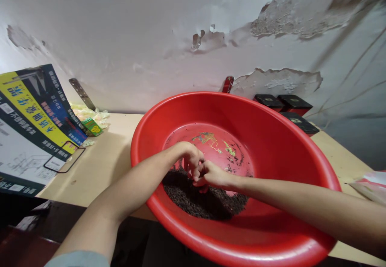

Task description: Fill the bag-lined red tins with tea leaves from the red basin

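A large red plastic basin (pixel 289 150) holds a heap of dark brown, loose bits (pixel 199 202) that look like dry leaves or grains, banked against its near side. My left hand (pixel 191 157) reaches into the basin from the left, its fingers bent down just above the heap. My right hand (pixel 212 174) comes in from the right and meets it, with fingers curled together near the left fingertips. Both hands are closed; whatever lies between their fingers is too small or hidden to make out. Scattered dark crumbs cling to the basin floor near a printed yellow-green pattern.
The basin stands on a pale wooden table (pixel 120 138), overhanging its front edge. At left lie a large printed cardboard box (pixel 33 134) and a small green packet (pixel 92 127). Several black-topped boxes (pixel 294 103) sit behind right; a plastic bag (pixel 372 184) lies at far right. A peeling wall stands behind.
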`<state>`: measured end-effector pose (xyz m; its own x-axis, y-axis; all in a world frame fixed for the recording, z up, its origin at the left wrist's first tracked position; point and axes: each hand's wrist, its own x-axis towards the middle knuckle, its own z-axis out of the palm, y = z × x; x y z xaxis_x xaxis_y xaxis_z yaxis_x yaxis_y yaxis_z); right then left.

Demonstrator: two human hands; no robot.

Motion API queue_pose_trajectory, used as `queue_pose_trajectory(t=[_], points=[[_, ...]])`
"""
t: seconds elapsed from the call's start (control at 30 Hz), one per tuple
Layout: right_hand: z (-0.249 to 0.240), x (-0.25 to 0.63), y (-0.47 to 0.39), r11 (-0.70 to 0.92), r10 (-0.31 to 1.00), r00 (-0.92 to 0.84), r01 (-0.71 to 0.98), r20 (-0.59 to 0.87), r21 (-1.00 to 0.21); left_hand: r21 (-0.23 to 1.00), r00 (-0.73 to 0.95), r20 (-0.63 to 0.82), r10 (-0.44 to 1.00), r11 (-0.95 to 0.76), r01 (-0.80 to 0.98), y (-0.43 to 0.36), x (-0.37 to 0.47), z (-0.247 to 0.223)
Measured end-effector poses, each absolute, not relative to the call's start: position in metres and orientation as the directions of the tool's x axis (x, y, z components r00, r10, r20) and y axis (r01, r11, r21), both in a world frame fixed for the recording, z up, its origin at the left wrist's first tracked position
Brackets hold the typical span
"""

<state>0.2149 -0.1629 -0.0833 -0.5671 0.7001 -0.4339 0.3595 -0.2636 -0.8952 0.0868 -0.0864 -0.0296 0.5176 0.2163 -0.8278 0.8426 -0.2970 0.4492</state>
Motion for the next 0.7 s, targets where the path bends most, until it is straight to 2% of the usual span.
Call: queue_pose_trajectory(t=[0.2, 0.37, 0.47, 0.6, 0.7], points=[[-0.087, 0.215, -0.161, -0.276, 0.671, -0.606, 0.331, -0.427, -0.903, 0.443, 0.522, -0.829, 0.201, -0.333, 0.832, -0.09, 0.089, -0.026], [-0.087, 0.219, -0.157, -0.162, 0.685, -0.622, 0.379, -0.38, -0.911, 0.413, 0.513, -0.832, 0.213, -0.38, 0.828, -0.092, 0.091, -0.026], [-0.089, 0.222, -0.154, -0.009, 0.694, -0.635, 0.465, -0.34, -0.885, 0.385, 0.513, -0.826, 0.235, -0.43, 0.817, -0.094, 0.093, -0.026], [-0.095, 0.224, -0.152, 0.3, 0.667, -0.727, 0.465, -0.165, -0.833, 0.285, 0.453, -0.855, 0.253, -0.501, 0.818, -0.097, 0.099, -0.026], [-0.096, 0.224, -0.153, 0.368, 0.633, -0.766, 0.431, -0.117, -0.824, 0.257, 0.404, -0.887, 0.223, -0.489, 0.834, -0.099, 0.101, -0.026]])
